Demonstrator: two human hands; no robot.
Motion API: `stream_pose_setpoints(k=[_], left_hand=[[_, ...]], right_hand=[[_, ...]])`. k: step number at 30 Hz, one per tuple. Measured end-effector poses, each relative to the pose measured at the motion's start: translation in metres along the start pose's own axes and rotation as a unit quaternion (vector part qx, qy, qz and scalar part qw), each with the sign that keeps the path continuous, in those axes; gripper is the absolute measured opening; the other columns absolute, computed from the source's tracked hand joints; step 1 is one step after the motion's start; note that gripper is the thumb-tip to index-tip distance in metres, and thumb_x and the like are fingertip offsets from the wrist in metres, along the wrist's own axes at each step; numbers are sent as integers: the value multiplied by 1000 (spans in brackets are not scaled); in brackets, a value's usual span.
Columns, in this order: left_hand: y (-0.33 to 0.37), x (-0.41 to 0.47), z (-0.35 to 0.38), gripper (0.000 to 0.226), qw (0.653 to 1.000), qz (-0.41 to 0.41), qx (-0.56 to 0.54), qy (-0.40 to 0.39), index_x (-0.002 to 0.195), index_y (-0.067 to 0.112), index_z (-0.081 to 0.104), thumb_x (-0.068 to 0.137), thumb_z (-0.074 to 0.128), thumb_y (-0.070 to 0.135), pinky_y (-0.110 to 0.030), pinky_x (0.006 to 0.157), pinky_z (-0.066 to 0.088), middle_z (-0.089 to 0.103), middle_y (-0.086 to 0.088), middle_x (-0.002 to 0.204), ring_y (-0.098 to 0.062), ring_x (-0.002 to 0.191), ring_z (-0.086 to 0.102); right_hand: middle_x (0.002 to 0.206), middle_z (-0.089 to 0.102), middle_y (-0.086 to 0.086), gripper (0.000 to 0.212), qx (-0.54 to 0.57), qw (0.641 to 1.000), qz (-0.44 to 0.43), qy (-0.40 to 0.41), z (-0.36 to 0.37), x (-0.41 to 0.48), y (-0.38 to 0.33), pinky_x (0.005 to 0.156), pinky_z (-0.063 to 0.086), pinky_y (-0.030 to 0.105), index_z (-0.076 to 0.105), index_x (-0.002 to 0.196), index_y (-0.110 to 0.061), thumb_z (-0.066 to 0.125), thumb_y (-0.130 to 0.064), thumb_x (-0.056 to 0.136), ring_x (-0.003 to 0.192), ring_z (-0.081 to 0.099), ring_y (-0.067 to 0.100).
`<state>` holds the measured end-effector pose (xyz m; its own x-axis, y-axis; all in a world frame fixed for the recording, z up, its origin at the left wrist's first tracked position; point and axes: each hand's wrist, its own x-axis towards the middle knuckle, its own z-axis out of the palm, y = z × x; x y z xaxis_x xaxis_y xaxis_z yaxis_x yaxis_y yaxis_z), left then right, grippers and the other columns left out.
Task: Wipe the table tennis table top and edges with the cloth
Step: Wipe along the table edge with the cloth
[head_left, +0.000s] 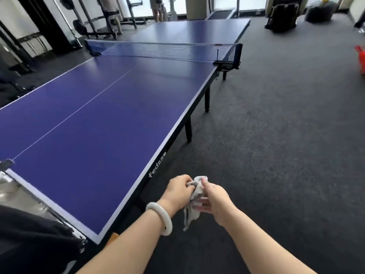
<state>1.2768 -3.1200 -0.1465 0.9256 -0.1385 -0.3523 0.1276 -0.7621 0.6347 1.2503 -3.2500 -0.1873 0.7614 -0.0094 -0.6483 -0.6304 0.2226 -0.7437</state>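
Both the left hand (178, 191) and right hand (214, 200) pinch the crumpled cloth (194, 202) between them, seemingly bunching it, just right of the table (88, 119), so next comes pressing it onto the top.

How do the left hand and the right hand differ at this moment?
The left hand has a white bangle at its wrist; the right hand's wrist is bare. The left hand is nearer the table edge; the right hand is farther out. Both grip the cloth.
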Motion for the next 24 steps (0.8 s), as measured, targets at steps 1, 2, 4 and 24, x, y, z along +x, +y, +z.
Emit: stream_pose_setpoints(k=[1, 2, 4, 24], left_hand=[[-9, -4, -2, 13, 1000, 15, 14, -20, 93, 12, 70, 90, 60, 19, -29, 75, 52, 72, -8, 91, -24, 91, 67], [-20, -8, -5, 16, 998, 32, 17, -52, 99, 13, 72, 90, 59, 19, -30, 80, 52, 73, -7, 94, -22, 93, 67], [-48, -15, -15, 27, 990, 63, 19, -124, 113, 16, 72, 91, 58, 14, -32, 90, 52, 72, -5, 104, -17, 100, 67], [-258, 108, -96, 38, 949, 129, 281, 53, 138, 6, 50, 101, 47, 13, -34, 115, 30, 44, -9, 142, -23, 134, 38]], right_hand=[[85, 77, 11, 38, 42, 999, 25, 1, 12, 2, 7, 70, 63, 45, 76, 85, -11, 60, -43, 98, 79, 75, 27], [84, 77, 12, 36, 63, 997, 33, 6, 24, 5, 15, 66, 62, 41, 77, 88, -10, 62, -42, 97, 78, 75, 27], [80, 77, 12, 27, 79, 996, 41, 22, 51, 10, 31, 58, 60, 34, 73, 99, -3, 65, -29, 97, 72, 75, 24], [133, 46, -9, 25, 11, 994, -82, -69, 256, 60, 193, 100, 49, 28, 69, 100, -12, 67, -36, 94, 119, 51, 5]])
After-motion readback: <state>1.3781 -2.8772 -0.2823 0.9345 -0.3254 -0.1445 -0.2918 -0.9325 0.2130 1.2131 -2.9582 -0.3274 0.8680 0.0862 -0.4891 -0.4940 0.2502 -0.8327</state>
